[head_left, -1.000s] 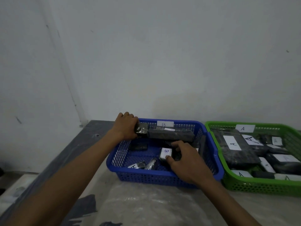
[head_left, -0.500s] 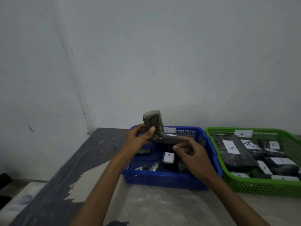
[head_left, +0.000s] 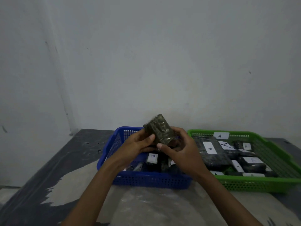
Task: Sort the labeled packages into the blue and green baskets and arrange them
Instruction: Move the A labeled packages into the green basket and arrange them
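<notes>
While both my hands clamp it at centre frame, left hand (head_left: 138,144) and right hand (head_left: 182,150): one wrapped package (head_left: 158,129), long axis tilted up-left, held above the blue basket (head_left: 151,179); green basket (head_left: 254,185) lies right, label unseen.

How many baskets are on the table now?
2. The blue basket stands behind both hands, and the green basket stands touching or nearly touching it on its right. I see no other basket.
</notes>
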The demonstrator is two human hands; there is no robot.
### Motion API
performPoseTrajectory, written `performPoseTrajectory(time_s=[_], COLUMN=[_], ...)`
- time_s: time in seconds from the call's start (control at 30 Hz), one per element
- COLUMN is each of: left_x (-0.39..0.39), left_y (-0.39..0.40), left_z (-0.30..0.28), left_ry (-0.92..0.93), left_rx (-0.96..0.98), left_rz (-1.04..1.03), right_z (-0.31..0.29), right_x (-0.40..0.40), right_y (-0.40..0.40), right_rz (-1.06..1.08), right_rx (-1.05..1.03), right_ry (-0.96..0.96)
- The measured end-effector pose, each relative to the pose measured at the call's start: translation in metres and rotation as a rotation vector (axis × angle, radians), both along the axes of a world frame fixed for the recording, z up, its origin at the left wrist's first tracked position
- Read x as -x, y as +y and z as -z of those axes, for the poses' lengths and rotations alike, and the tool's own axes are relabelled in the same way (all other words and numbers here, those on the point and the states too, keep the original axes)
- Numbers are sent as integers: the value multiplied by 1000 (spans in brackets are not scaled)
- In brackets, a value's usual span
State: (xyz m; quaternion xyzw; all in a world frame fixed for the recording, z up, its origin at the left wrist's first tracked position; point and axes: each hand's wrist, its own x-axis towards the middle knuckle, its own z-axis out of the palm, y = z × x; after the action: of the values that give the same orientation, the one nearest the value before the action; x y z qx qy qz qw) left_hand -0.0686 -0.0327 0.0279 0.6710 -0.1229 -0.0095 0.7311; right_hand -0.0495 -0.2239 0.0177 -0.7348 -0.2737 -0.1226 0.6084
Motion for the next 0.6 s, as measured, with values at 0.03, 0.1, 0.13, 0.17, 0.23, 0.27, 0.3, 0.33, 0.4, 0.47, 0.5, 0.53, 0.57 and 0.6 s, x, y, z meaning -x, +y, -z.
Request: performPoseTrajectory(time_s=[0.03, 0.1, 0.13, 0.17, 0.23, 0.27, 0.3, 0.33, 0.4, 0.47, 0.5, 0.53, 0.57, 0.6], left_x=[2, 7, 9, 10, 13, 14, 14, 15, 16, 18, 19, 19, 20, 21], left_y=[4, 11, 13, 14, 14, 15, 15, 16, 18, 19, 18, 18, 17, 17], left_z=[-1, -3, -4, -4, -5, -5, -5, -4, -3, -3, -4, -5, -5, -6], left_ry=[-11, -25, -31, -42, -77, -96, -108, -116, -129, -142, -148, -153, -157, -161], left_rx=[-9, -19, -17, -14, -26, -50, -77, -98, -110, -114, -114, -114, -118, -128], left_rz=[-16, -42, -50, -58, -88, -108, -123, -132, -124, -104, -95, -86, -78, -71], right_z=[-1, 0, 1, 3, 7, 8, 8, 7, 4, 1, -1, -1, -2, -2], right_x=[0, 1, 2, 3, 8, 10, 11, 11, 12, 12, 12, 12, 13, 13], right_y=[0, 1, 2, 4, 9, 11, 12, 12, 10, 7, 5, 4, 3, 2], right_rz=[55, 155, 179, 184, 163, 153, 149, 152, 149, 119, 94, 70, 54, 47], right_rx=[32, 93, 130, 171, 208, 196, 178, 164, 144, 112, 89, 70, 61, 59], right_ry=[-65, -251, -341, -402, -412, -385, -365, -357, -347, -307, -270, -235, -210, -199])
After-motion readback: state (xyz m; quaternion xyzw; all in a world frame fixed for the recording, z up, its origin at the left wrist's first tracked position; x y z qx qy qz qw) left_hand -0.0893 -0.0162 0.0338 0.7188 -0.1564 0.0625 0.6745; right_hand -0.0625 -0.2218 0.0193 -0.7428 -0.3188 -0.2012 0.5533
